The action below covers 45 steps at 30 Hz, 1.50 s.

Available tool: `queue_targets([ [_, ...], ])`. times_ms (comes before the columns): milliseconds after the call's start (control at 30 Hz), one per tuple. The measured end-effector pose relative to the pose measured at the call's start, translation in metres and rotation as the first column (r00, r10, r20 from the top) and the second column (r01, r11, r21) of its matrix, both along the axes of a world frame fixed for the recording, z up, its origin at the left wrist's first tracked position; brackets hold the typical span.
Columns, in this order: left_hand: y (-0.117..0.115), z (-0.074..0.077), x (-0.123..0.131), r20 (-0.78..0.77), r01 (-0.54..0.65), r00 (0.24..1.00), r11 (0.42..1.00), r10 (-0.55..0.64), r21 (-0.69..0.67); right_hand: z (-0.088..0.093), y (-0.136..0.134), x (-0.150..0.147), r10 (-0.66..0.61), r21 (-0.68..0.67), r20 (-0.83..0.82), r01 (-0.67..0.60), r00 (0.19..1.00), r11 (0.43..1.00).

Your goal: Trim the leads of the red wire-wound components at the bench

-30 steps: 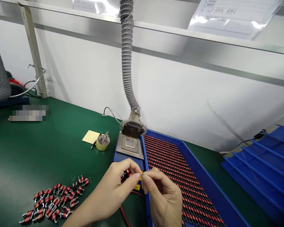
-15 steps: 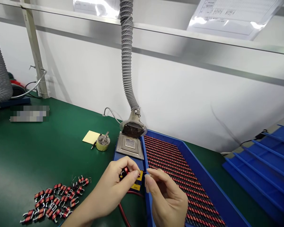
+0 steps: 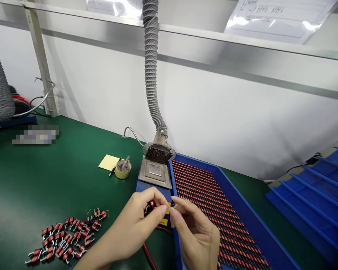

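My left hand (image 3: 142, 221) is closed around a small red wire-wound coil (image 3: 151, 204). Only part of the coil's red winding shows behind the curled fingers. My right hand (image 3: 197, 228) meets the left fingertips with thumb and index finger in a pinch. What lies between those fingertips is too small and too covered to make out. Under and behind the hands is a blue unit (image 3: 141, 186) with yellow labels, topped by a metal plate (image 3: 165, 180). To the left, several loose red coils (image 3: 69, 221) with bent silvery leads lie in a heap.
A long blue tray (image 3: 242, 206) filled with rows of red-and-black coils (image 3: 214, 202) runs along the right. Over the metal plate hangs a fume hose (image 3: 151, 75). A small tub (image 3: 123, 173), a pen (image 3: 112, 172) and yellow paper (image 3: 108, 162) lie nearby; blue ribbed trays (image 3: 312, 195) stand far right.
My right hand has shifted slightly left, bringing its fingertips against those of the left. A thin reddish strand that showed between the hands is now hidden. The left hand keeps its hold on the coil.
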<state>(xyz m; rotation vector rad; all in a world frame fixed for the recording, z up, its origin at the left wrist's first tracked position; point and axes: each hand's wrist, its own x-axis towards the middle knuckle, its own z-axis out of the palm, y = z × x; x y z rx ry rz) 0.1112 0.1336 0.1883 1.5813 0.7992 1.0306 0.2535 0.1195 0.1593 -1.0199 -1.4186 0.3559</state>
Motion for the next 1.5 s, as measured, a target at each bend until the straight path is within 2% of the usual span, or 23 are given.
queue_targets([
  [133,0.0,0.001,0.0,0.006,-0.02,1.0,1.0,0.02,0.008,-0.002,0.0,-0.004,-0.111,0.207,0.087,0.091,0.99,0.974],
  [267,0.0,0.002,-0.001,0.014,-0.021,1.0,1.0,0.021,-0.021,-0.006,0.003,-0.003,-0.087,0.271,0.132,0.049,0.987,0.961],
  [467,0.0,0.002,-0.001,0.03,-0.013,0.999,1.0,0.014,-0.023,-0.006,0.004,-0.004,-0.124,0.373,0.151,0.059,0.981,0.926],
  [567,0.002,0.002,0.0,0.042,-0.01,0.999,1.0,0.011,-0.029,-0.004,0.003,-0.005,-0.135,0.368,0.174,0.063,0.975,0.928],
  [667,0.001,0.003,-0.001,0.043,-0.024,0.999,0.999,0.026,-0.038,0.0,0.001,-0.003,-0.123,0.271,0.194,0.067,0.973,0.96],
  [733,0.0,0.004,-0.002,0.055,-0.031,0.998,0.999,0.033,-0.034,0.003,-0.001,0.0,-0.007,0.136,0.245,-0.027,0.97,0.99],
  [800,0.0,0.004,-0.003,0.067,-0.035,0.997,0.999,0.037,-0.037,0.006,-0.004,0.003,0.141,0.0,0.303,-0.148,0.943,0.989],
  [867,0.0,0.003,-0.003,0.071,-0.023,0.997,0.998,0.027,-0.052,0.007,-0.006,0.006,0.244,-0.065,0.314,-0.235,0.918,0.97],
  [900,0.0,0.003,-0.003,0.066,-0.02,0.998,0.998,0.024,-0.056,0.008,-0.007,0.007,0.267,-0.054,0.293,-0.263,0.918,0.963],
  [1000,0.0,0.004,-0.004,0.004,-0.006,1.0,1.0,0.006,-0.018,0.009,-0.008,0.008,0.231,0.069,0.231,-0.253,0.945,0.965],
  [1100,-0.001,0.005,-0.006,-0.128,-0.014,0.992,0.997,0.023,0.07,0.01,-0.005,0.008,0.093,0.138,0.323,-0.144,0.942,0.98],
  [1200,-0.003,0.004,-0.006,-0.264,-0.029,0.961,0.982,0.079,0.185,0.009,-0.004,0.008,0.024,0.142,0.399,-0.088,0.917,0.986],
  [1300,-0.005,0.0,-0.004,-0.377,0.012,0.918,0.943,0.121,0.331,0.008,-0.004,0.006,0.101,-0.028,0.255,-0.097,0.962,0.995],
  [1400,-0.005,-0.003,-0.001,-0.43,0.056,0.891,0.905,0.145,0.422,0.008,-0.004,0.003,0.208,-0.203,-0.003,-0.204,0.978,0.958],
  [1500,-0.005,-0.002,-0.001,-0.379,0.03,0.915,0.912,0.14,0.409,0.007,-0.004,0.002,0.262,-0.161,-0.219,-0.299,0.94,0.94],
])
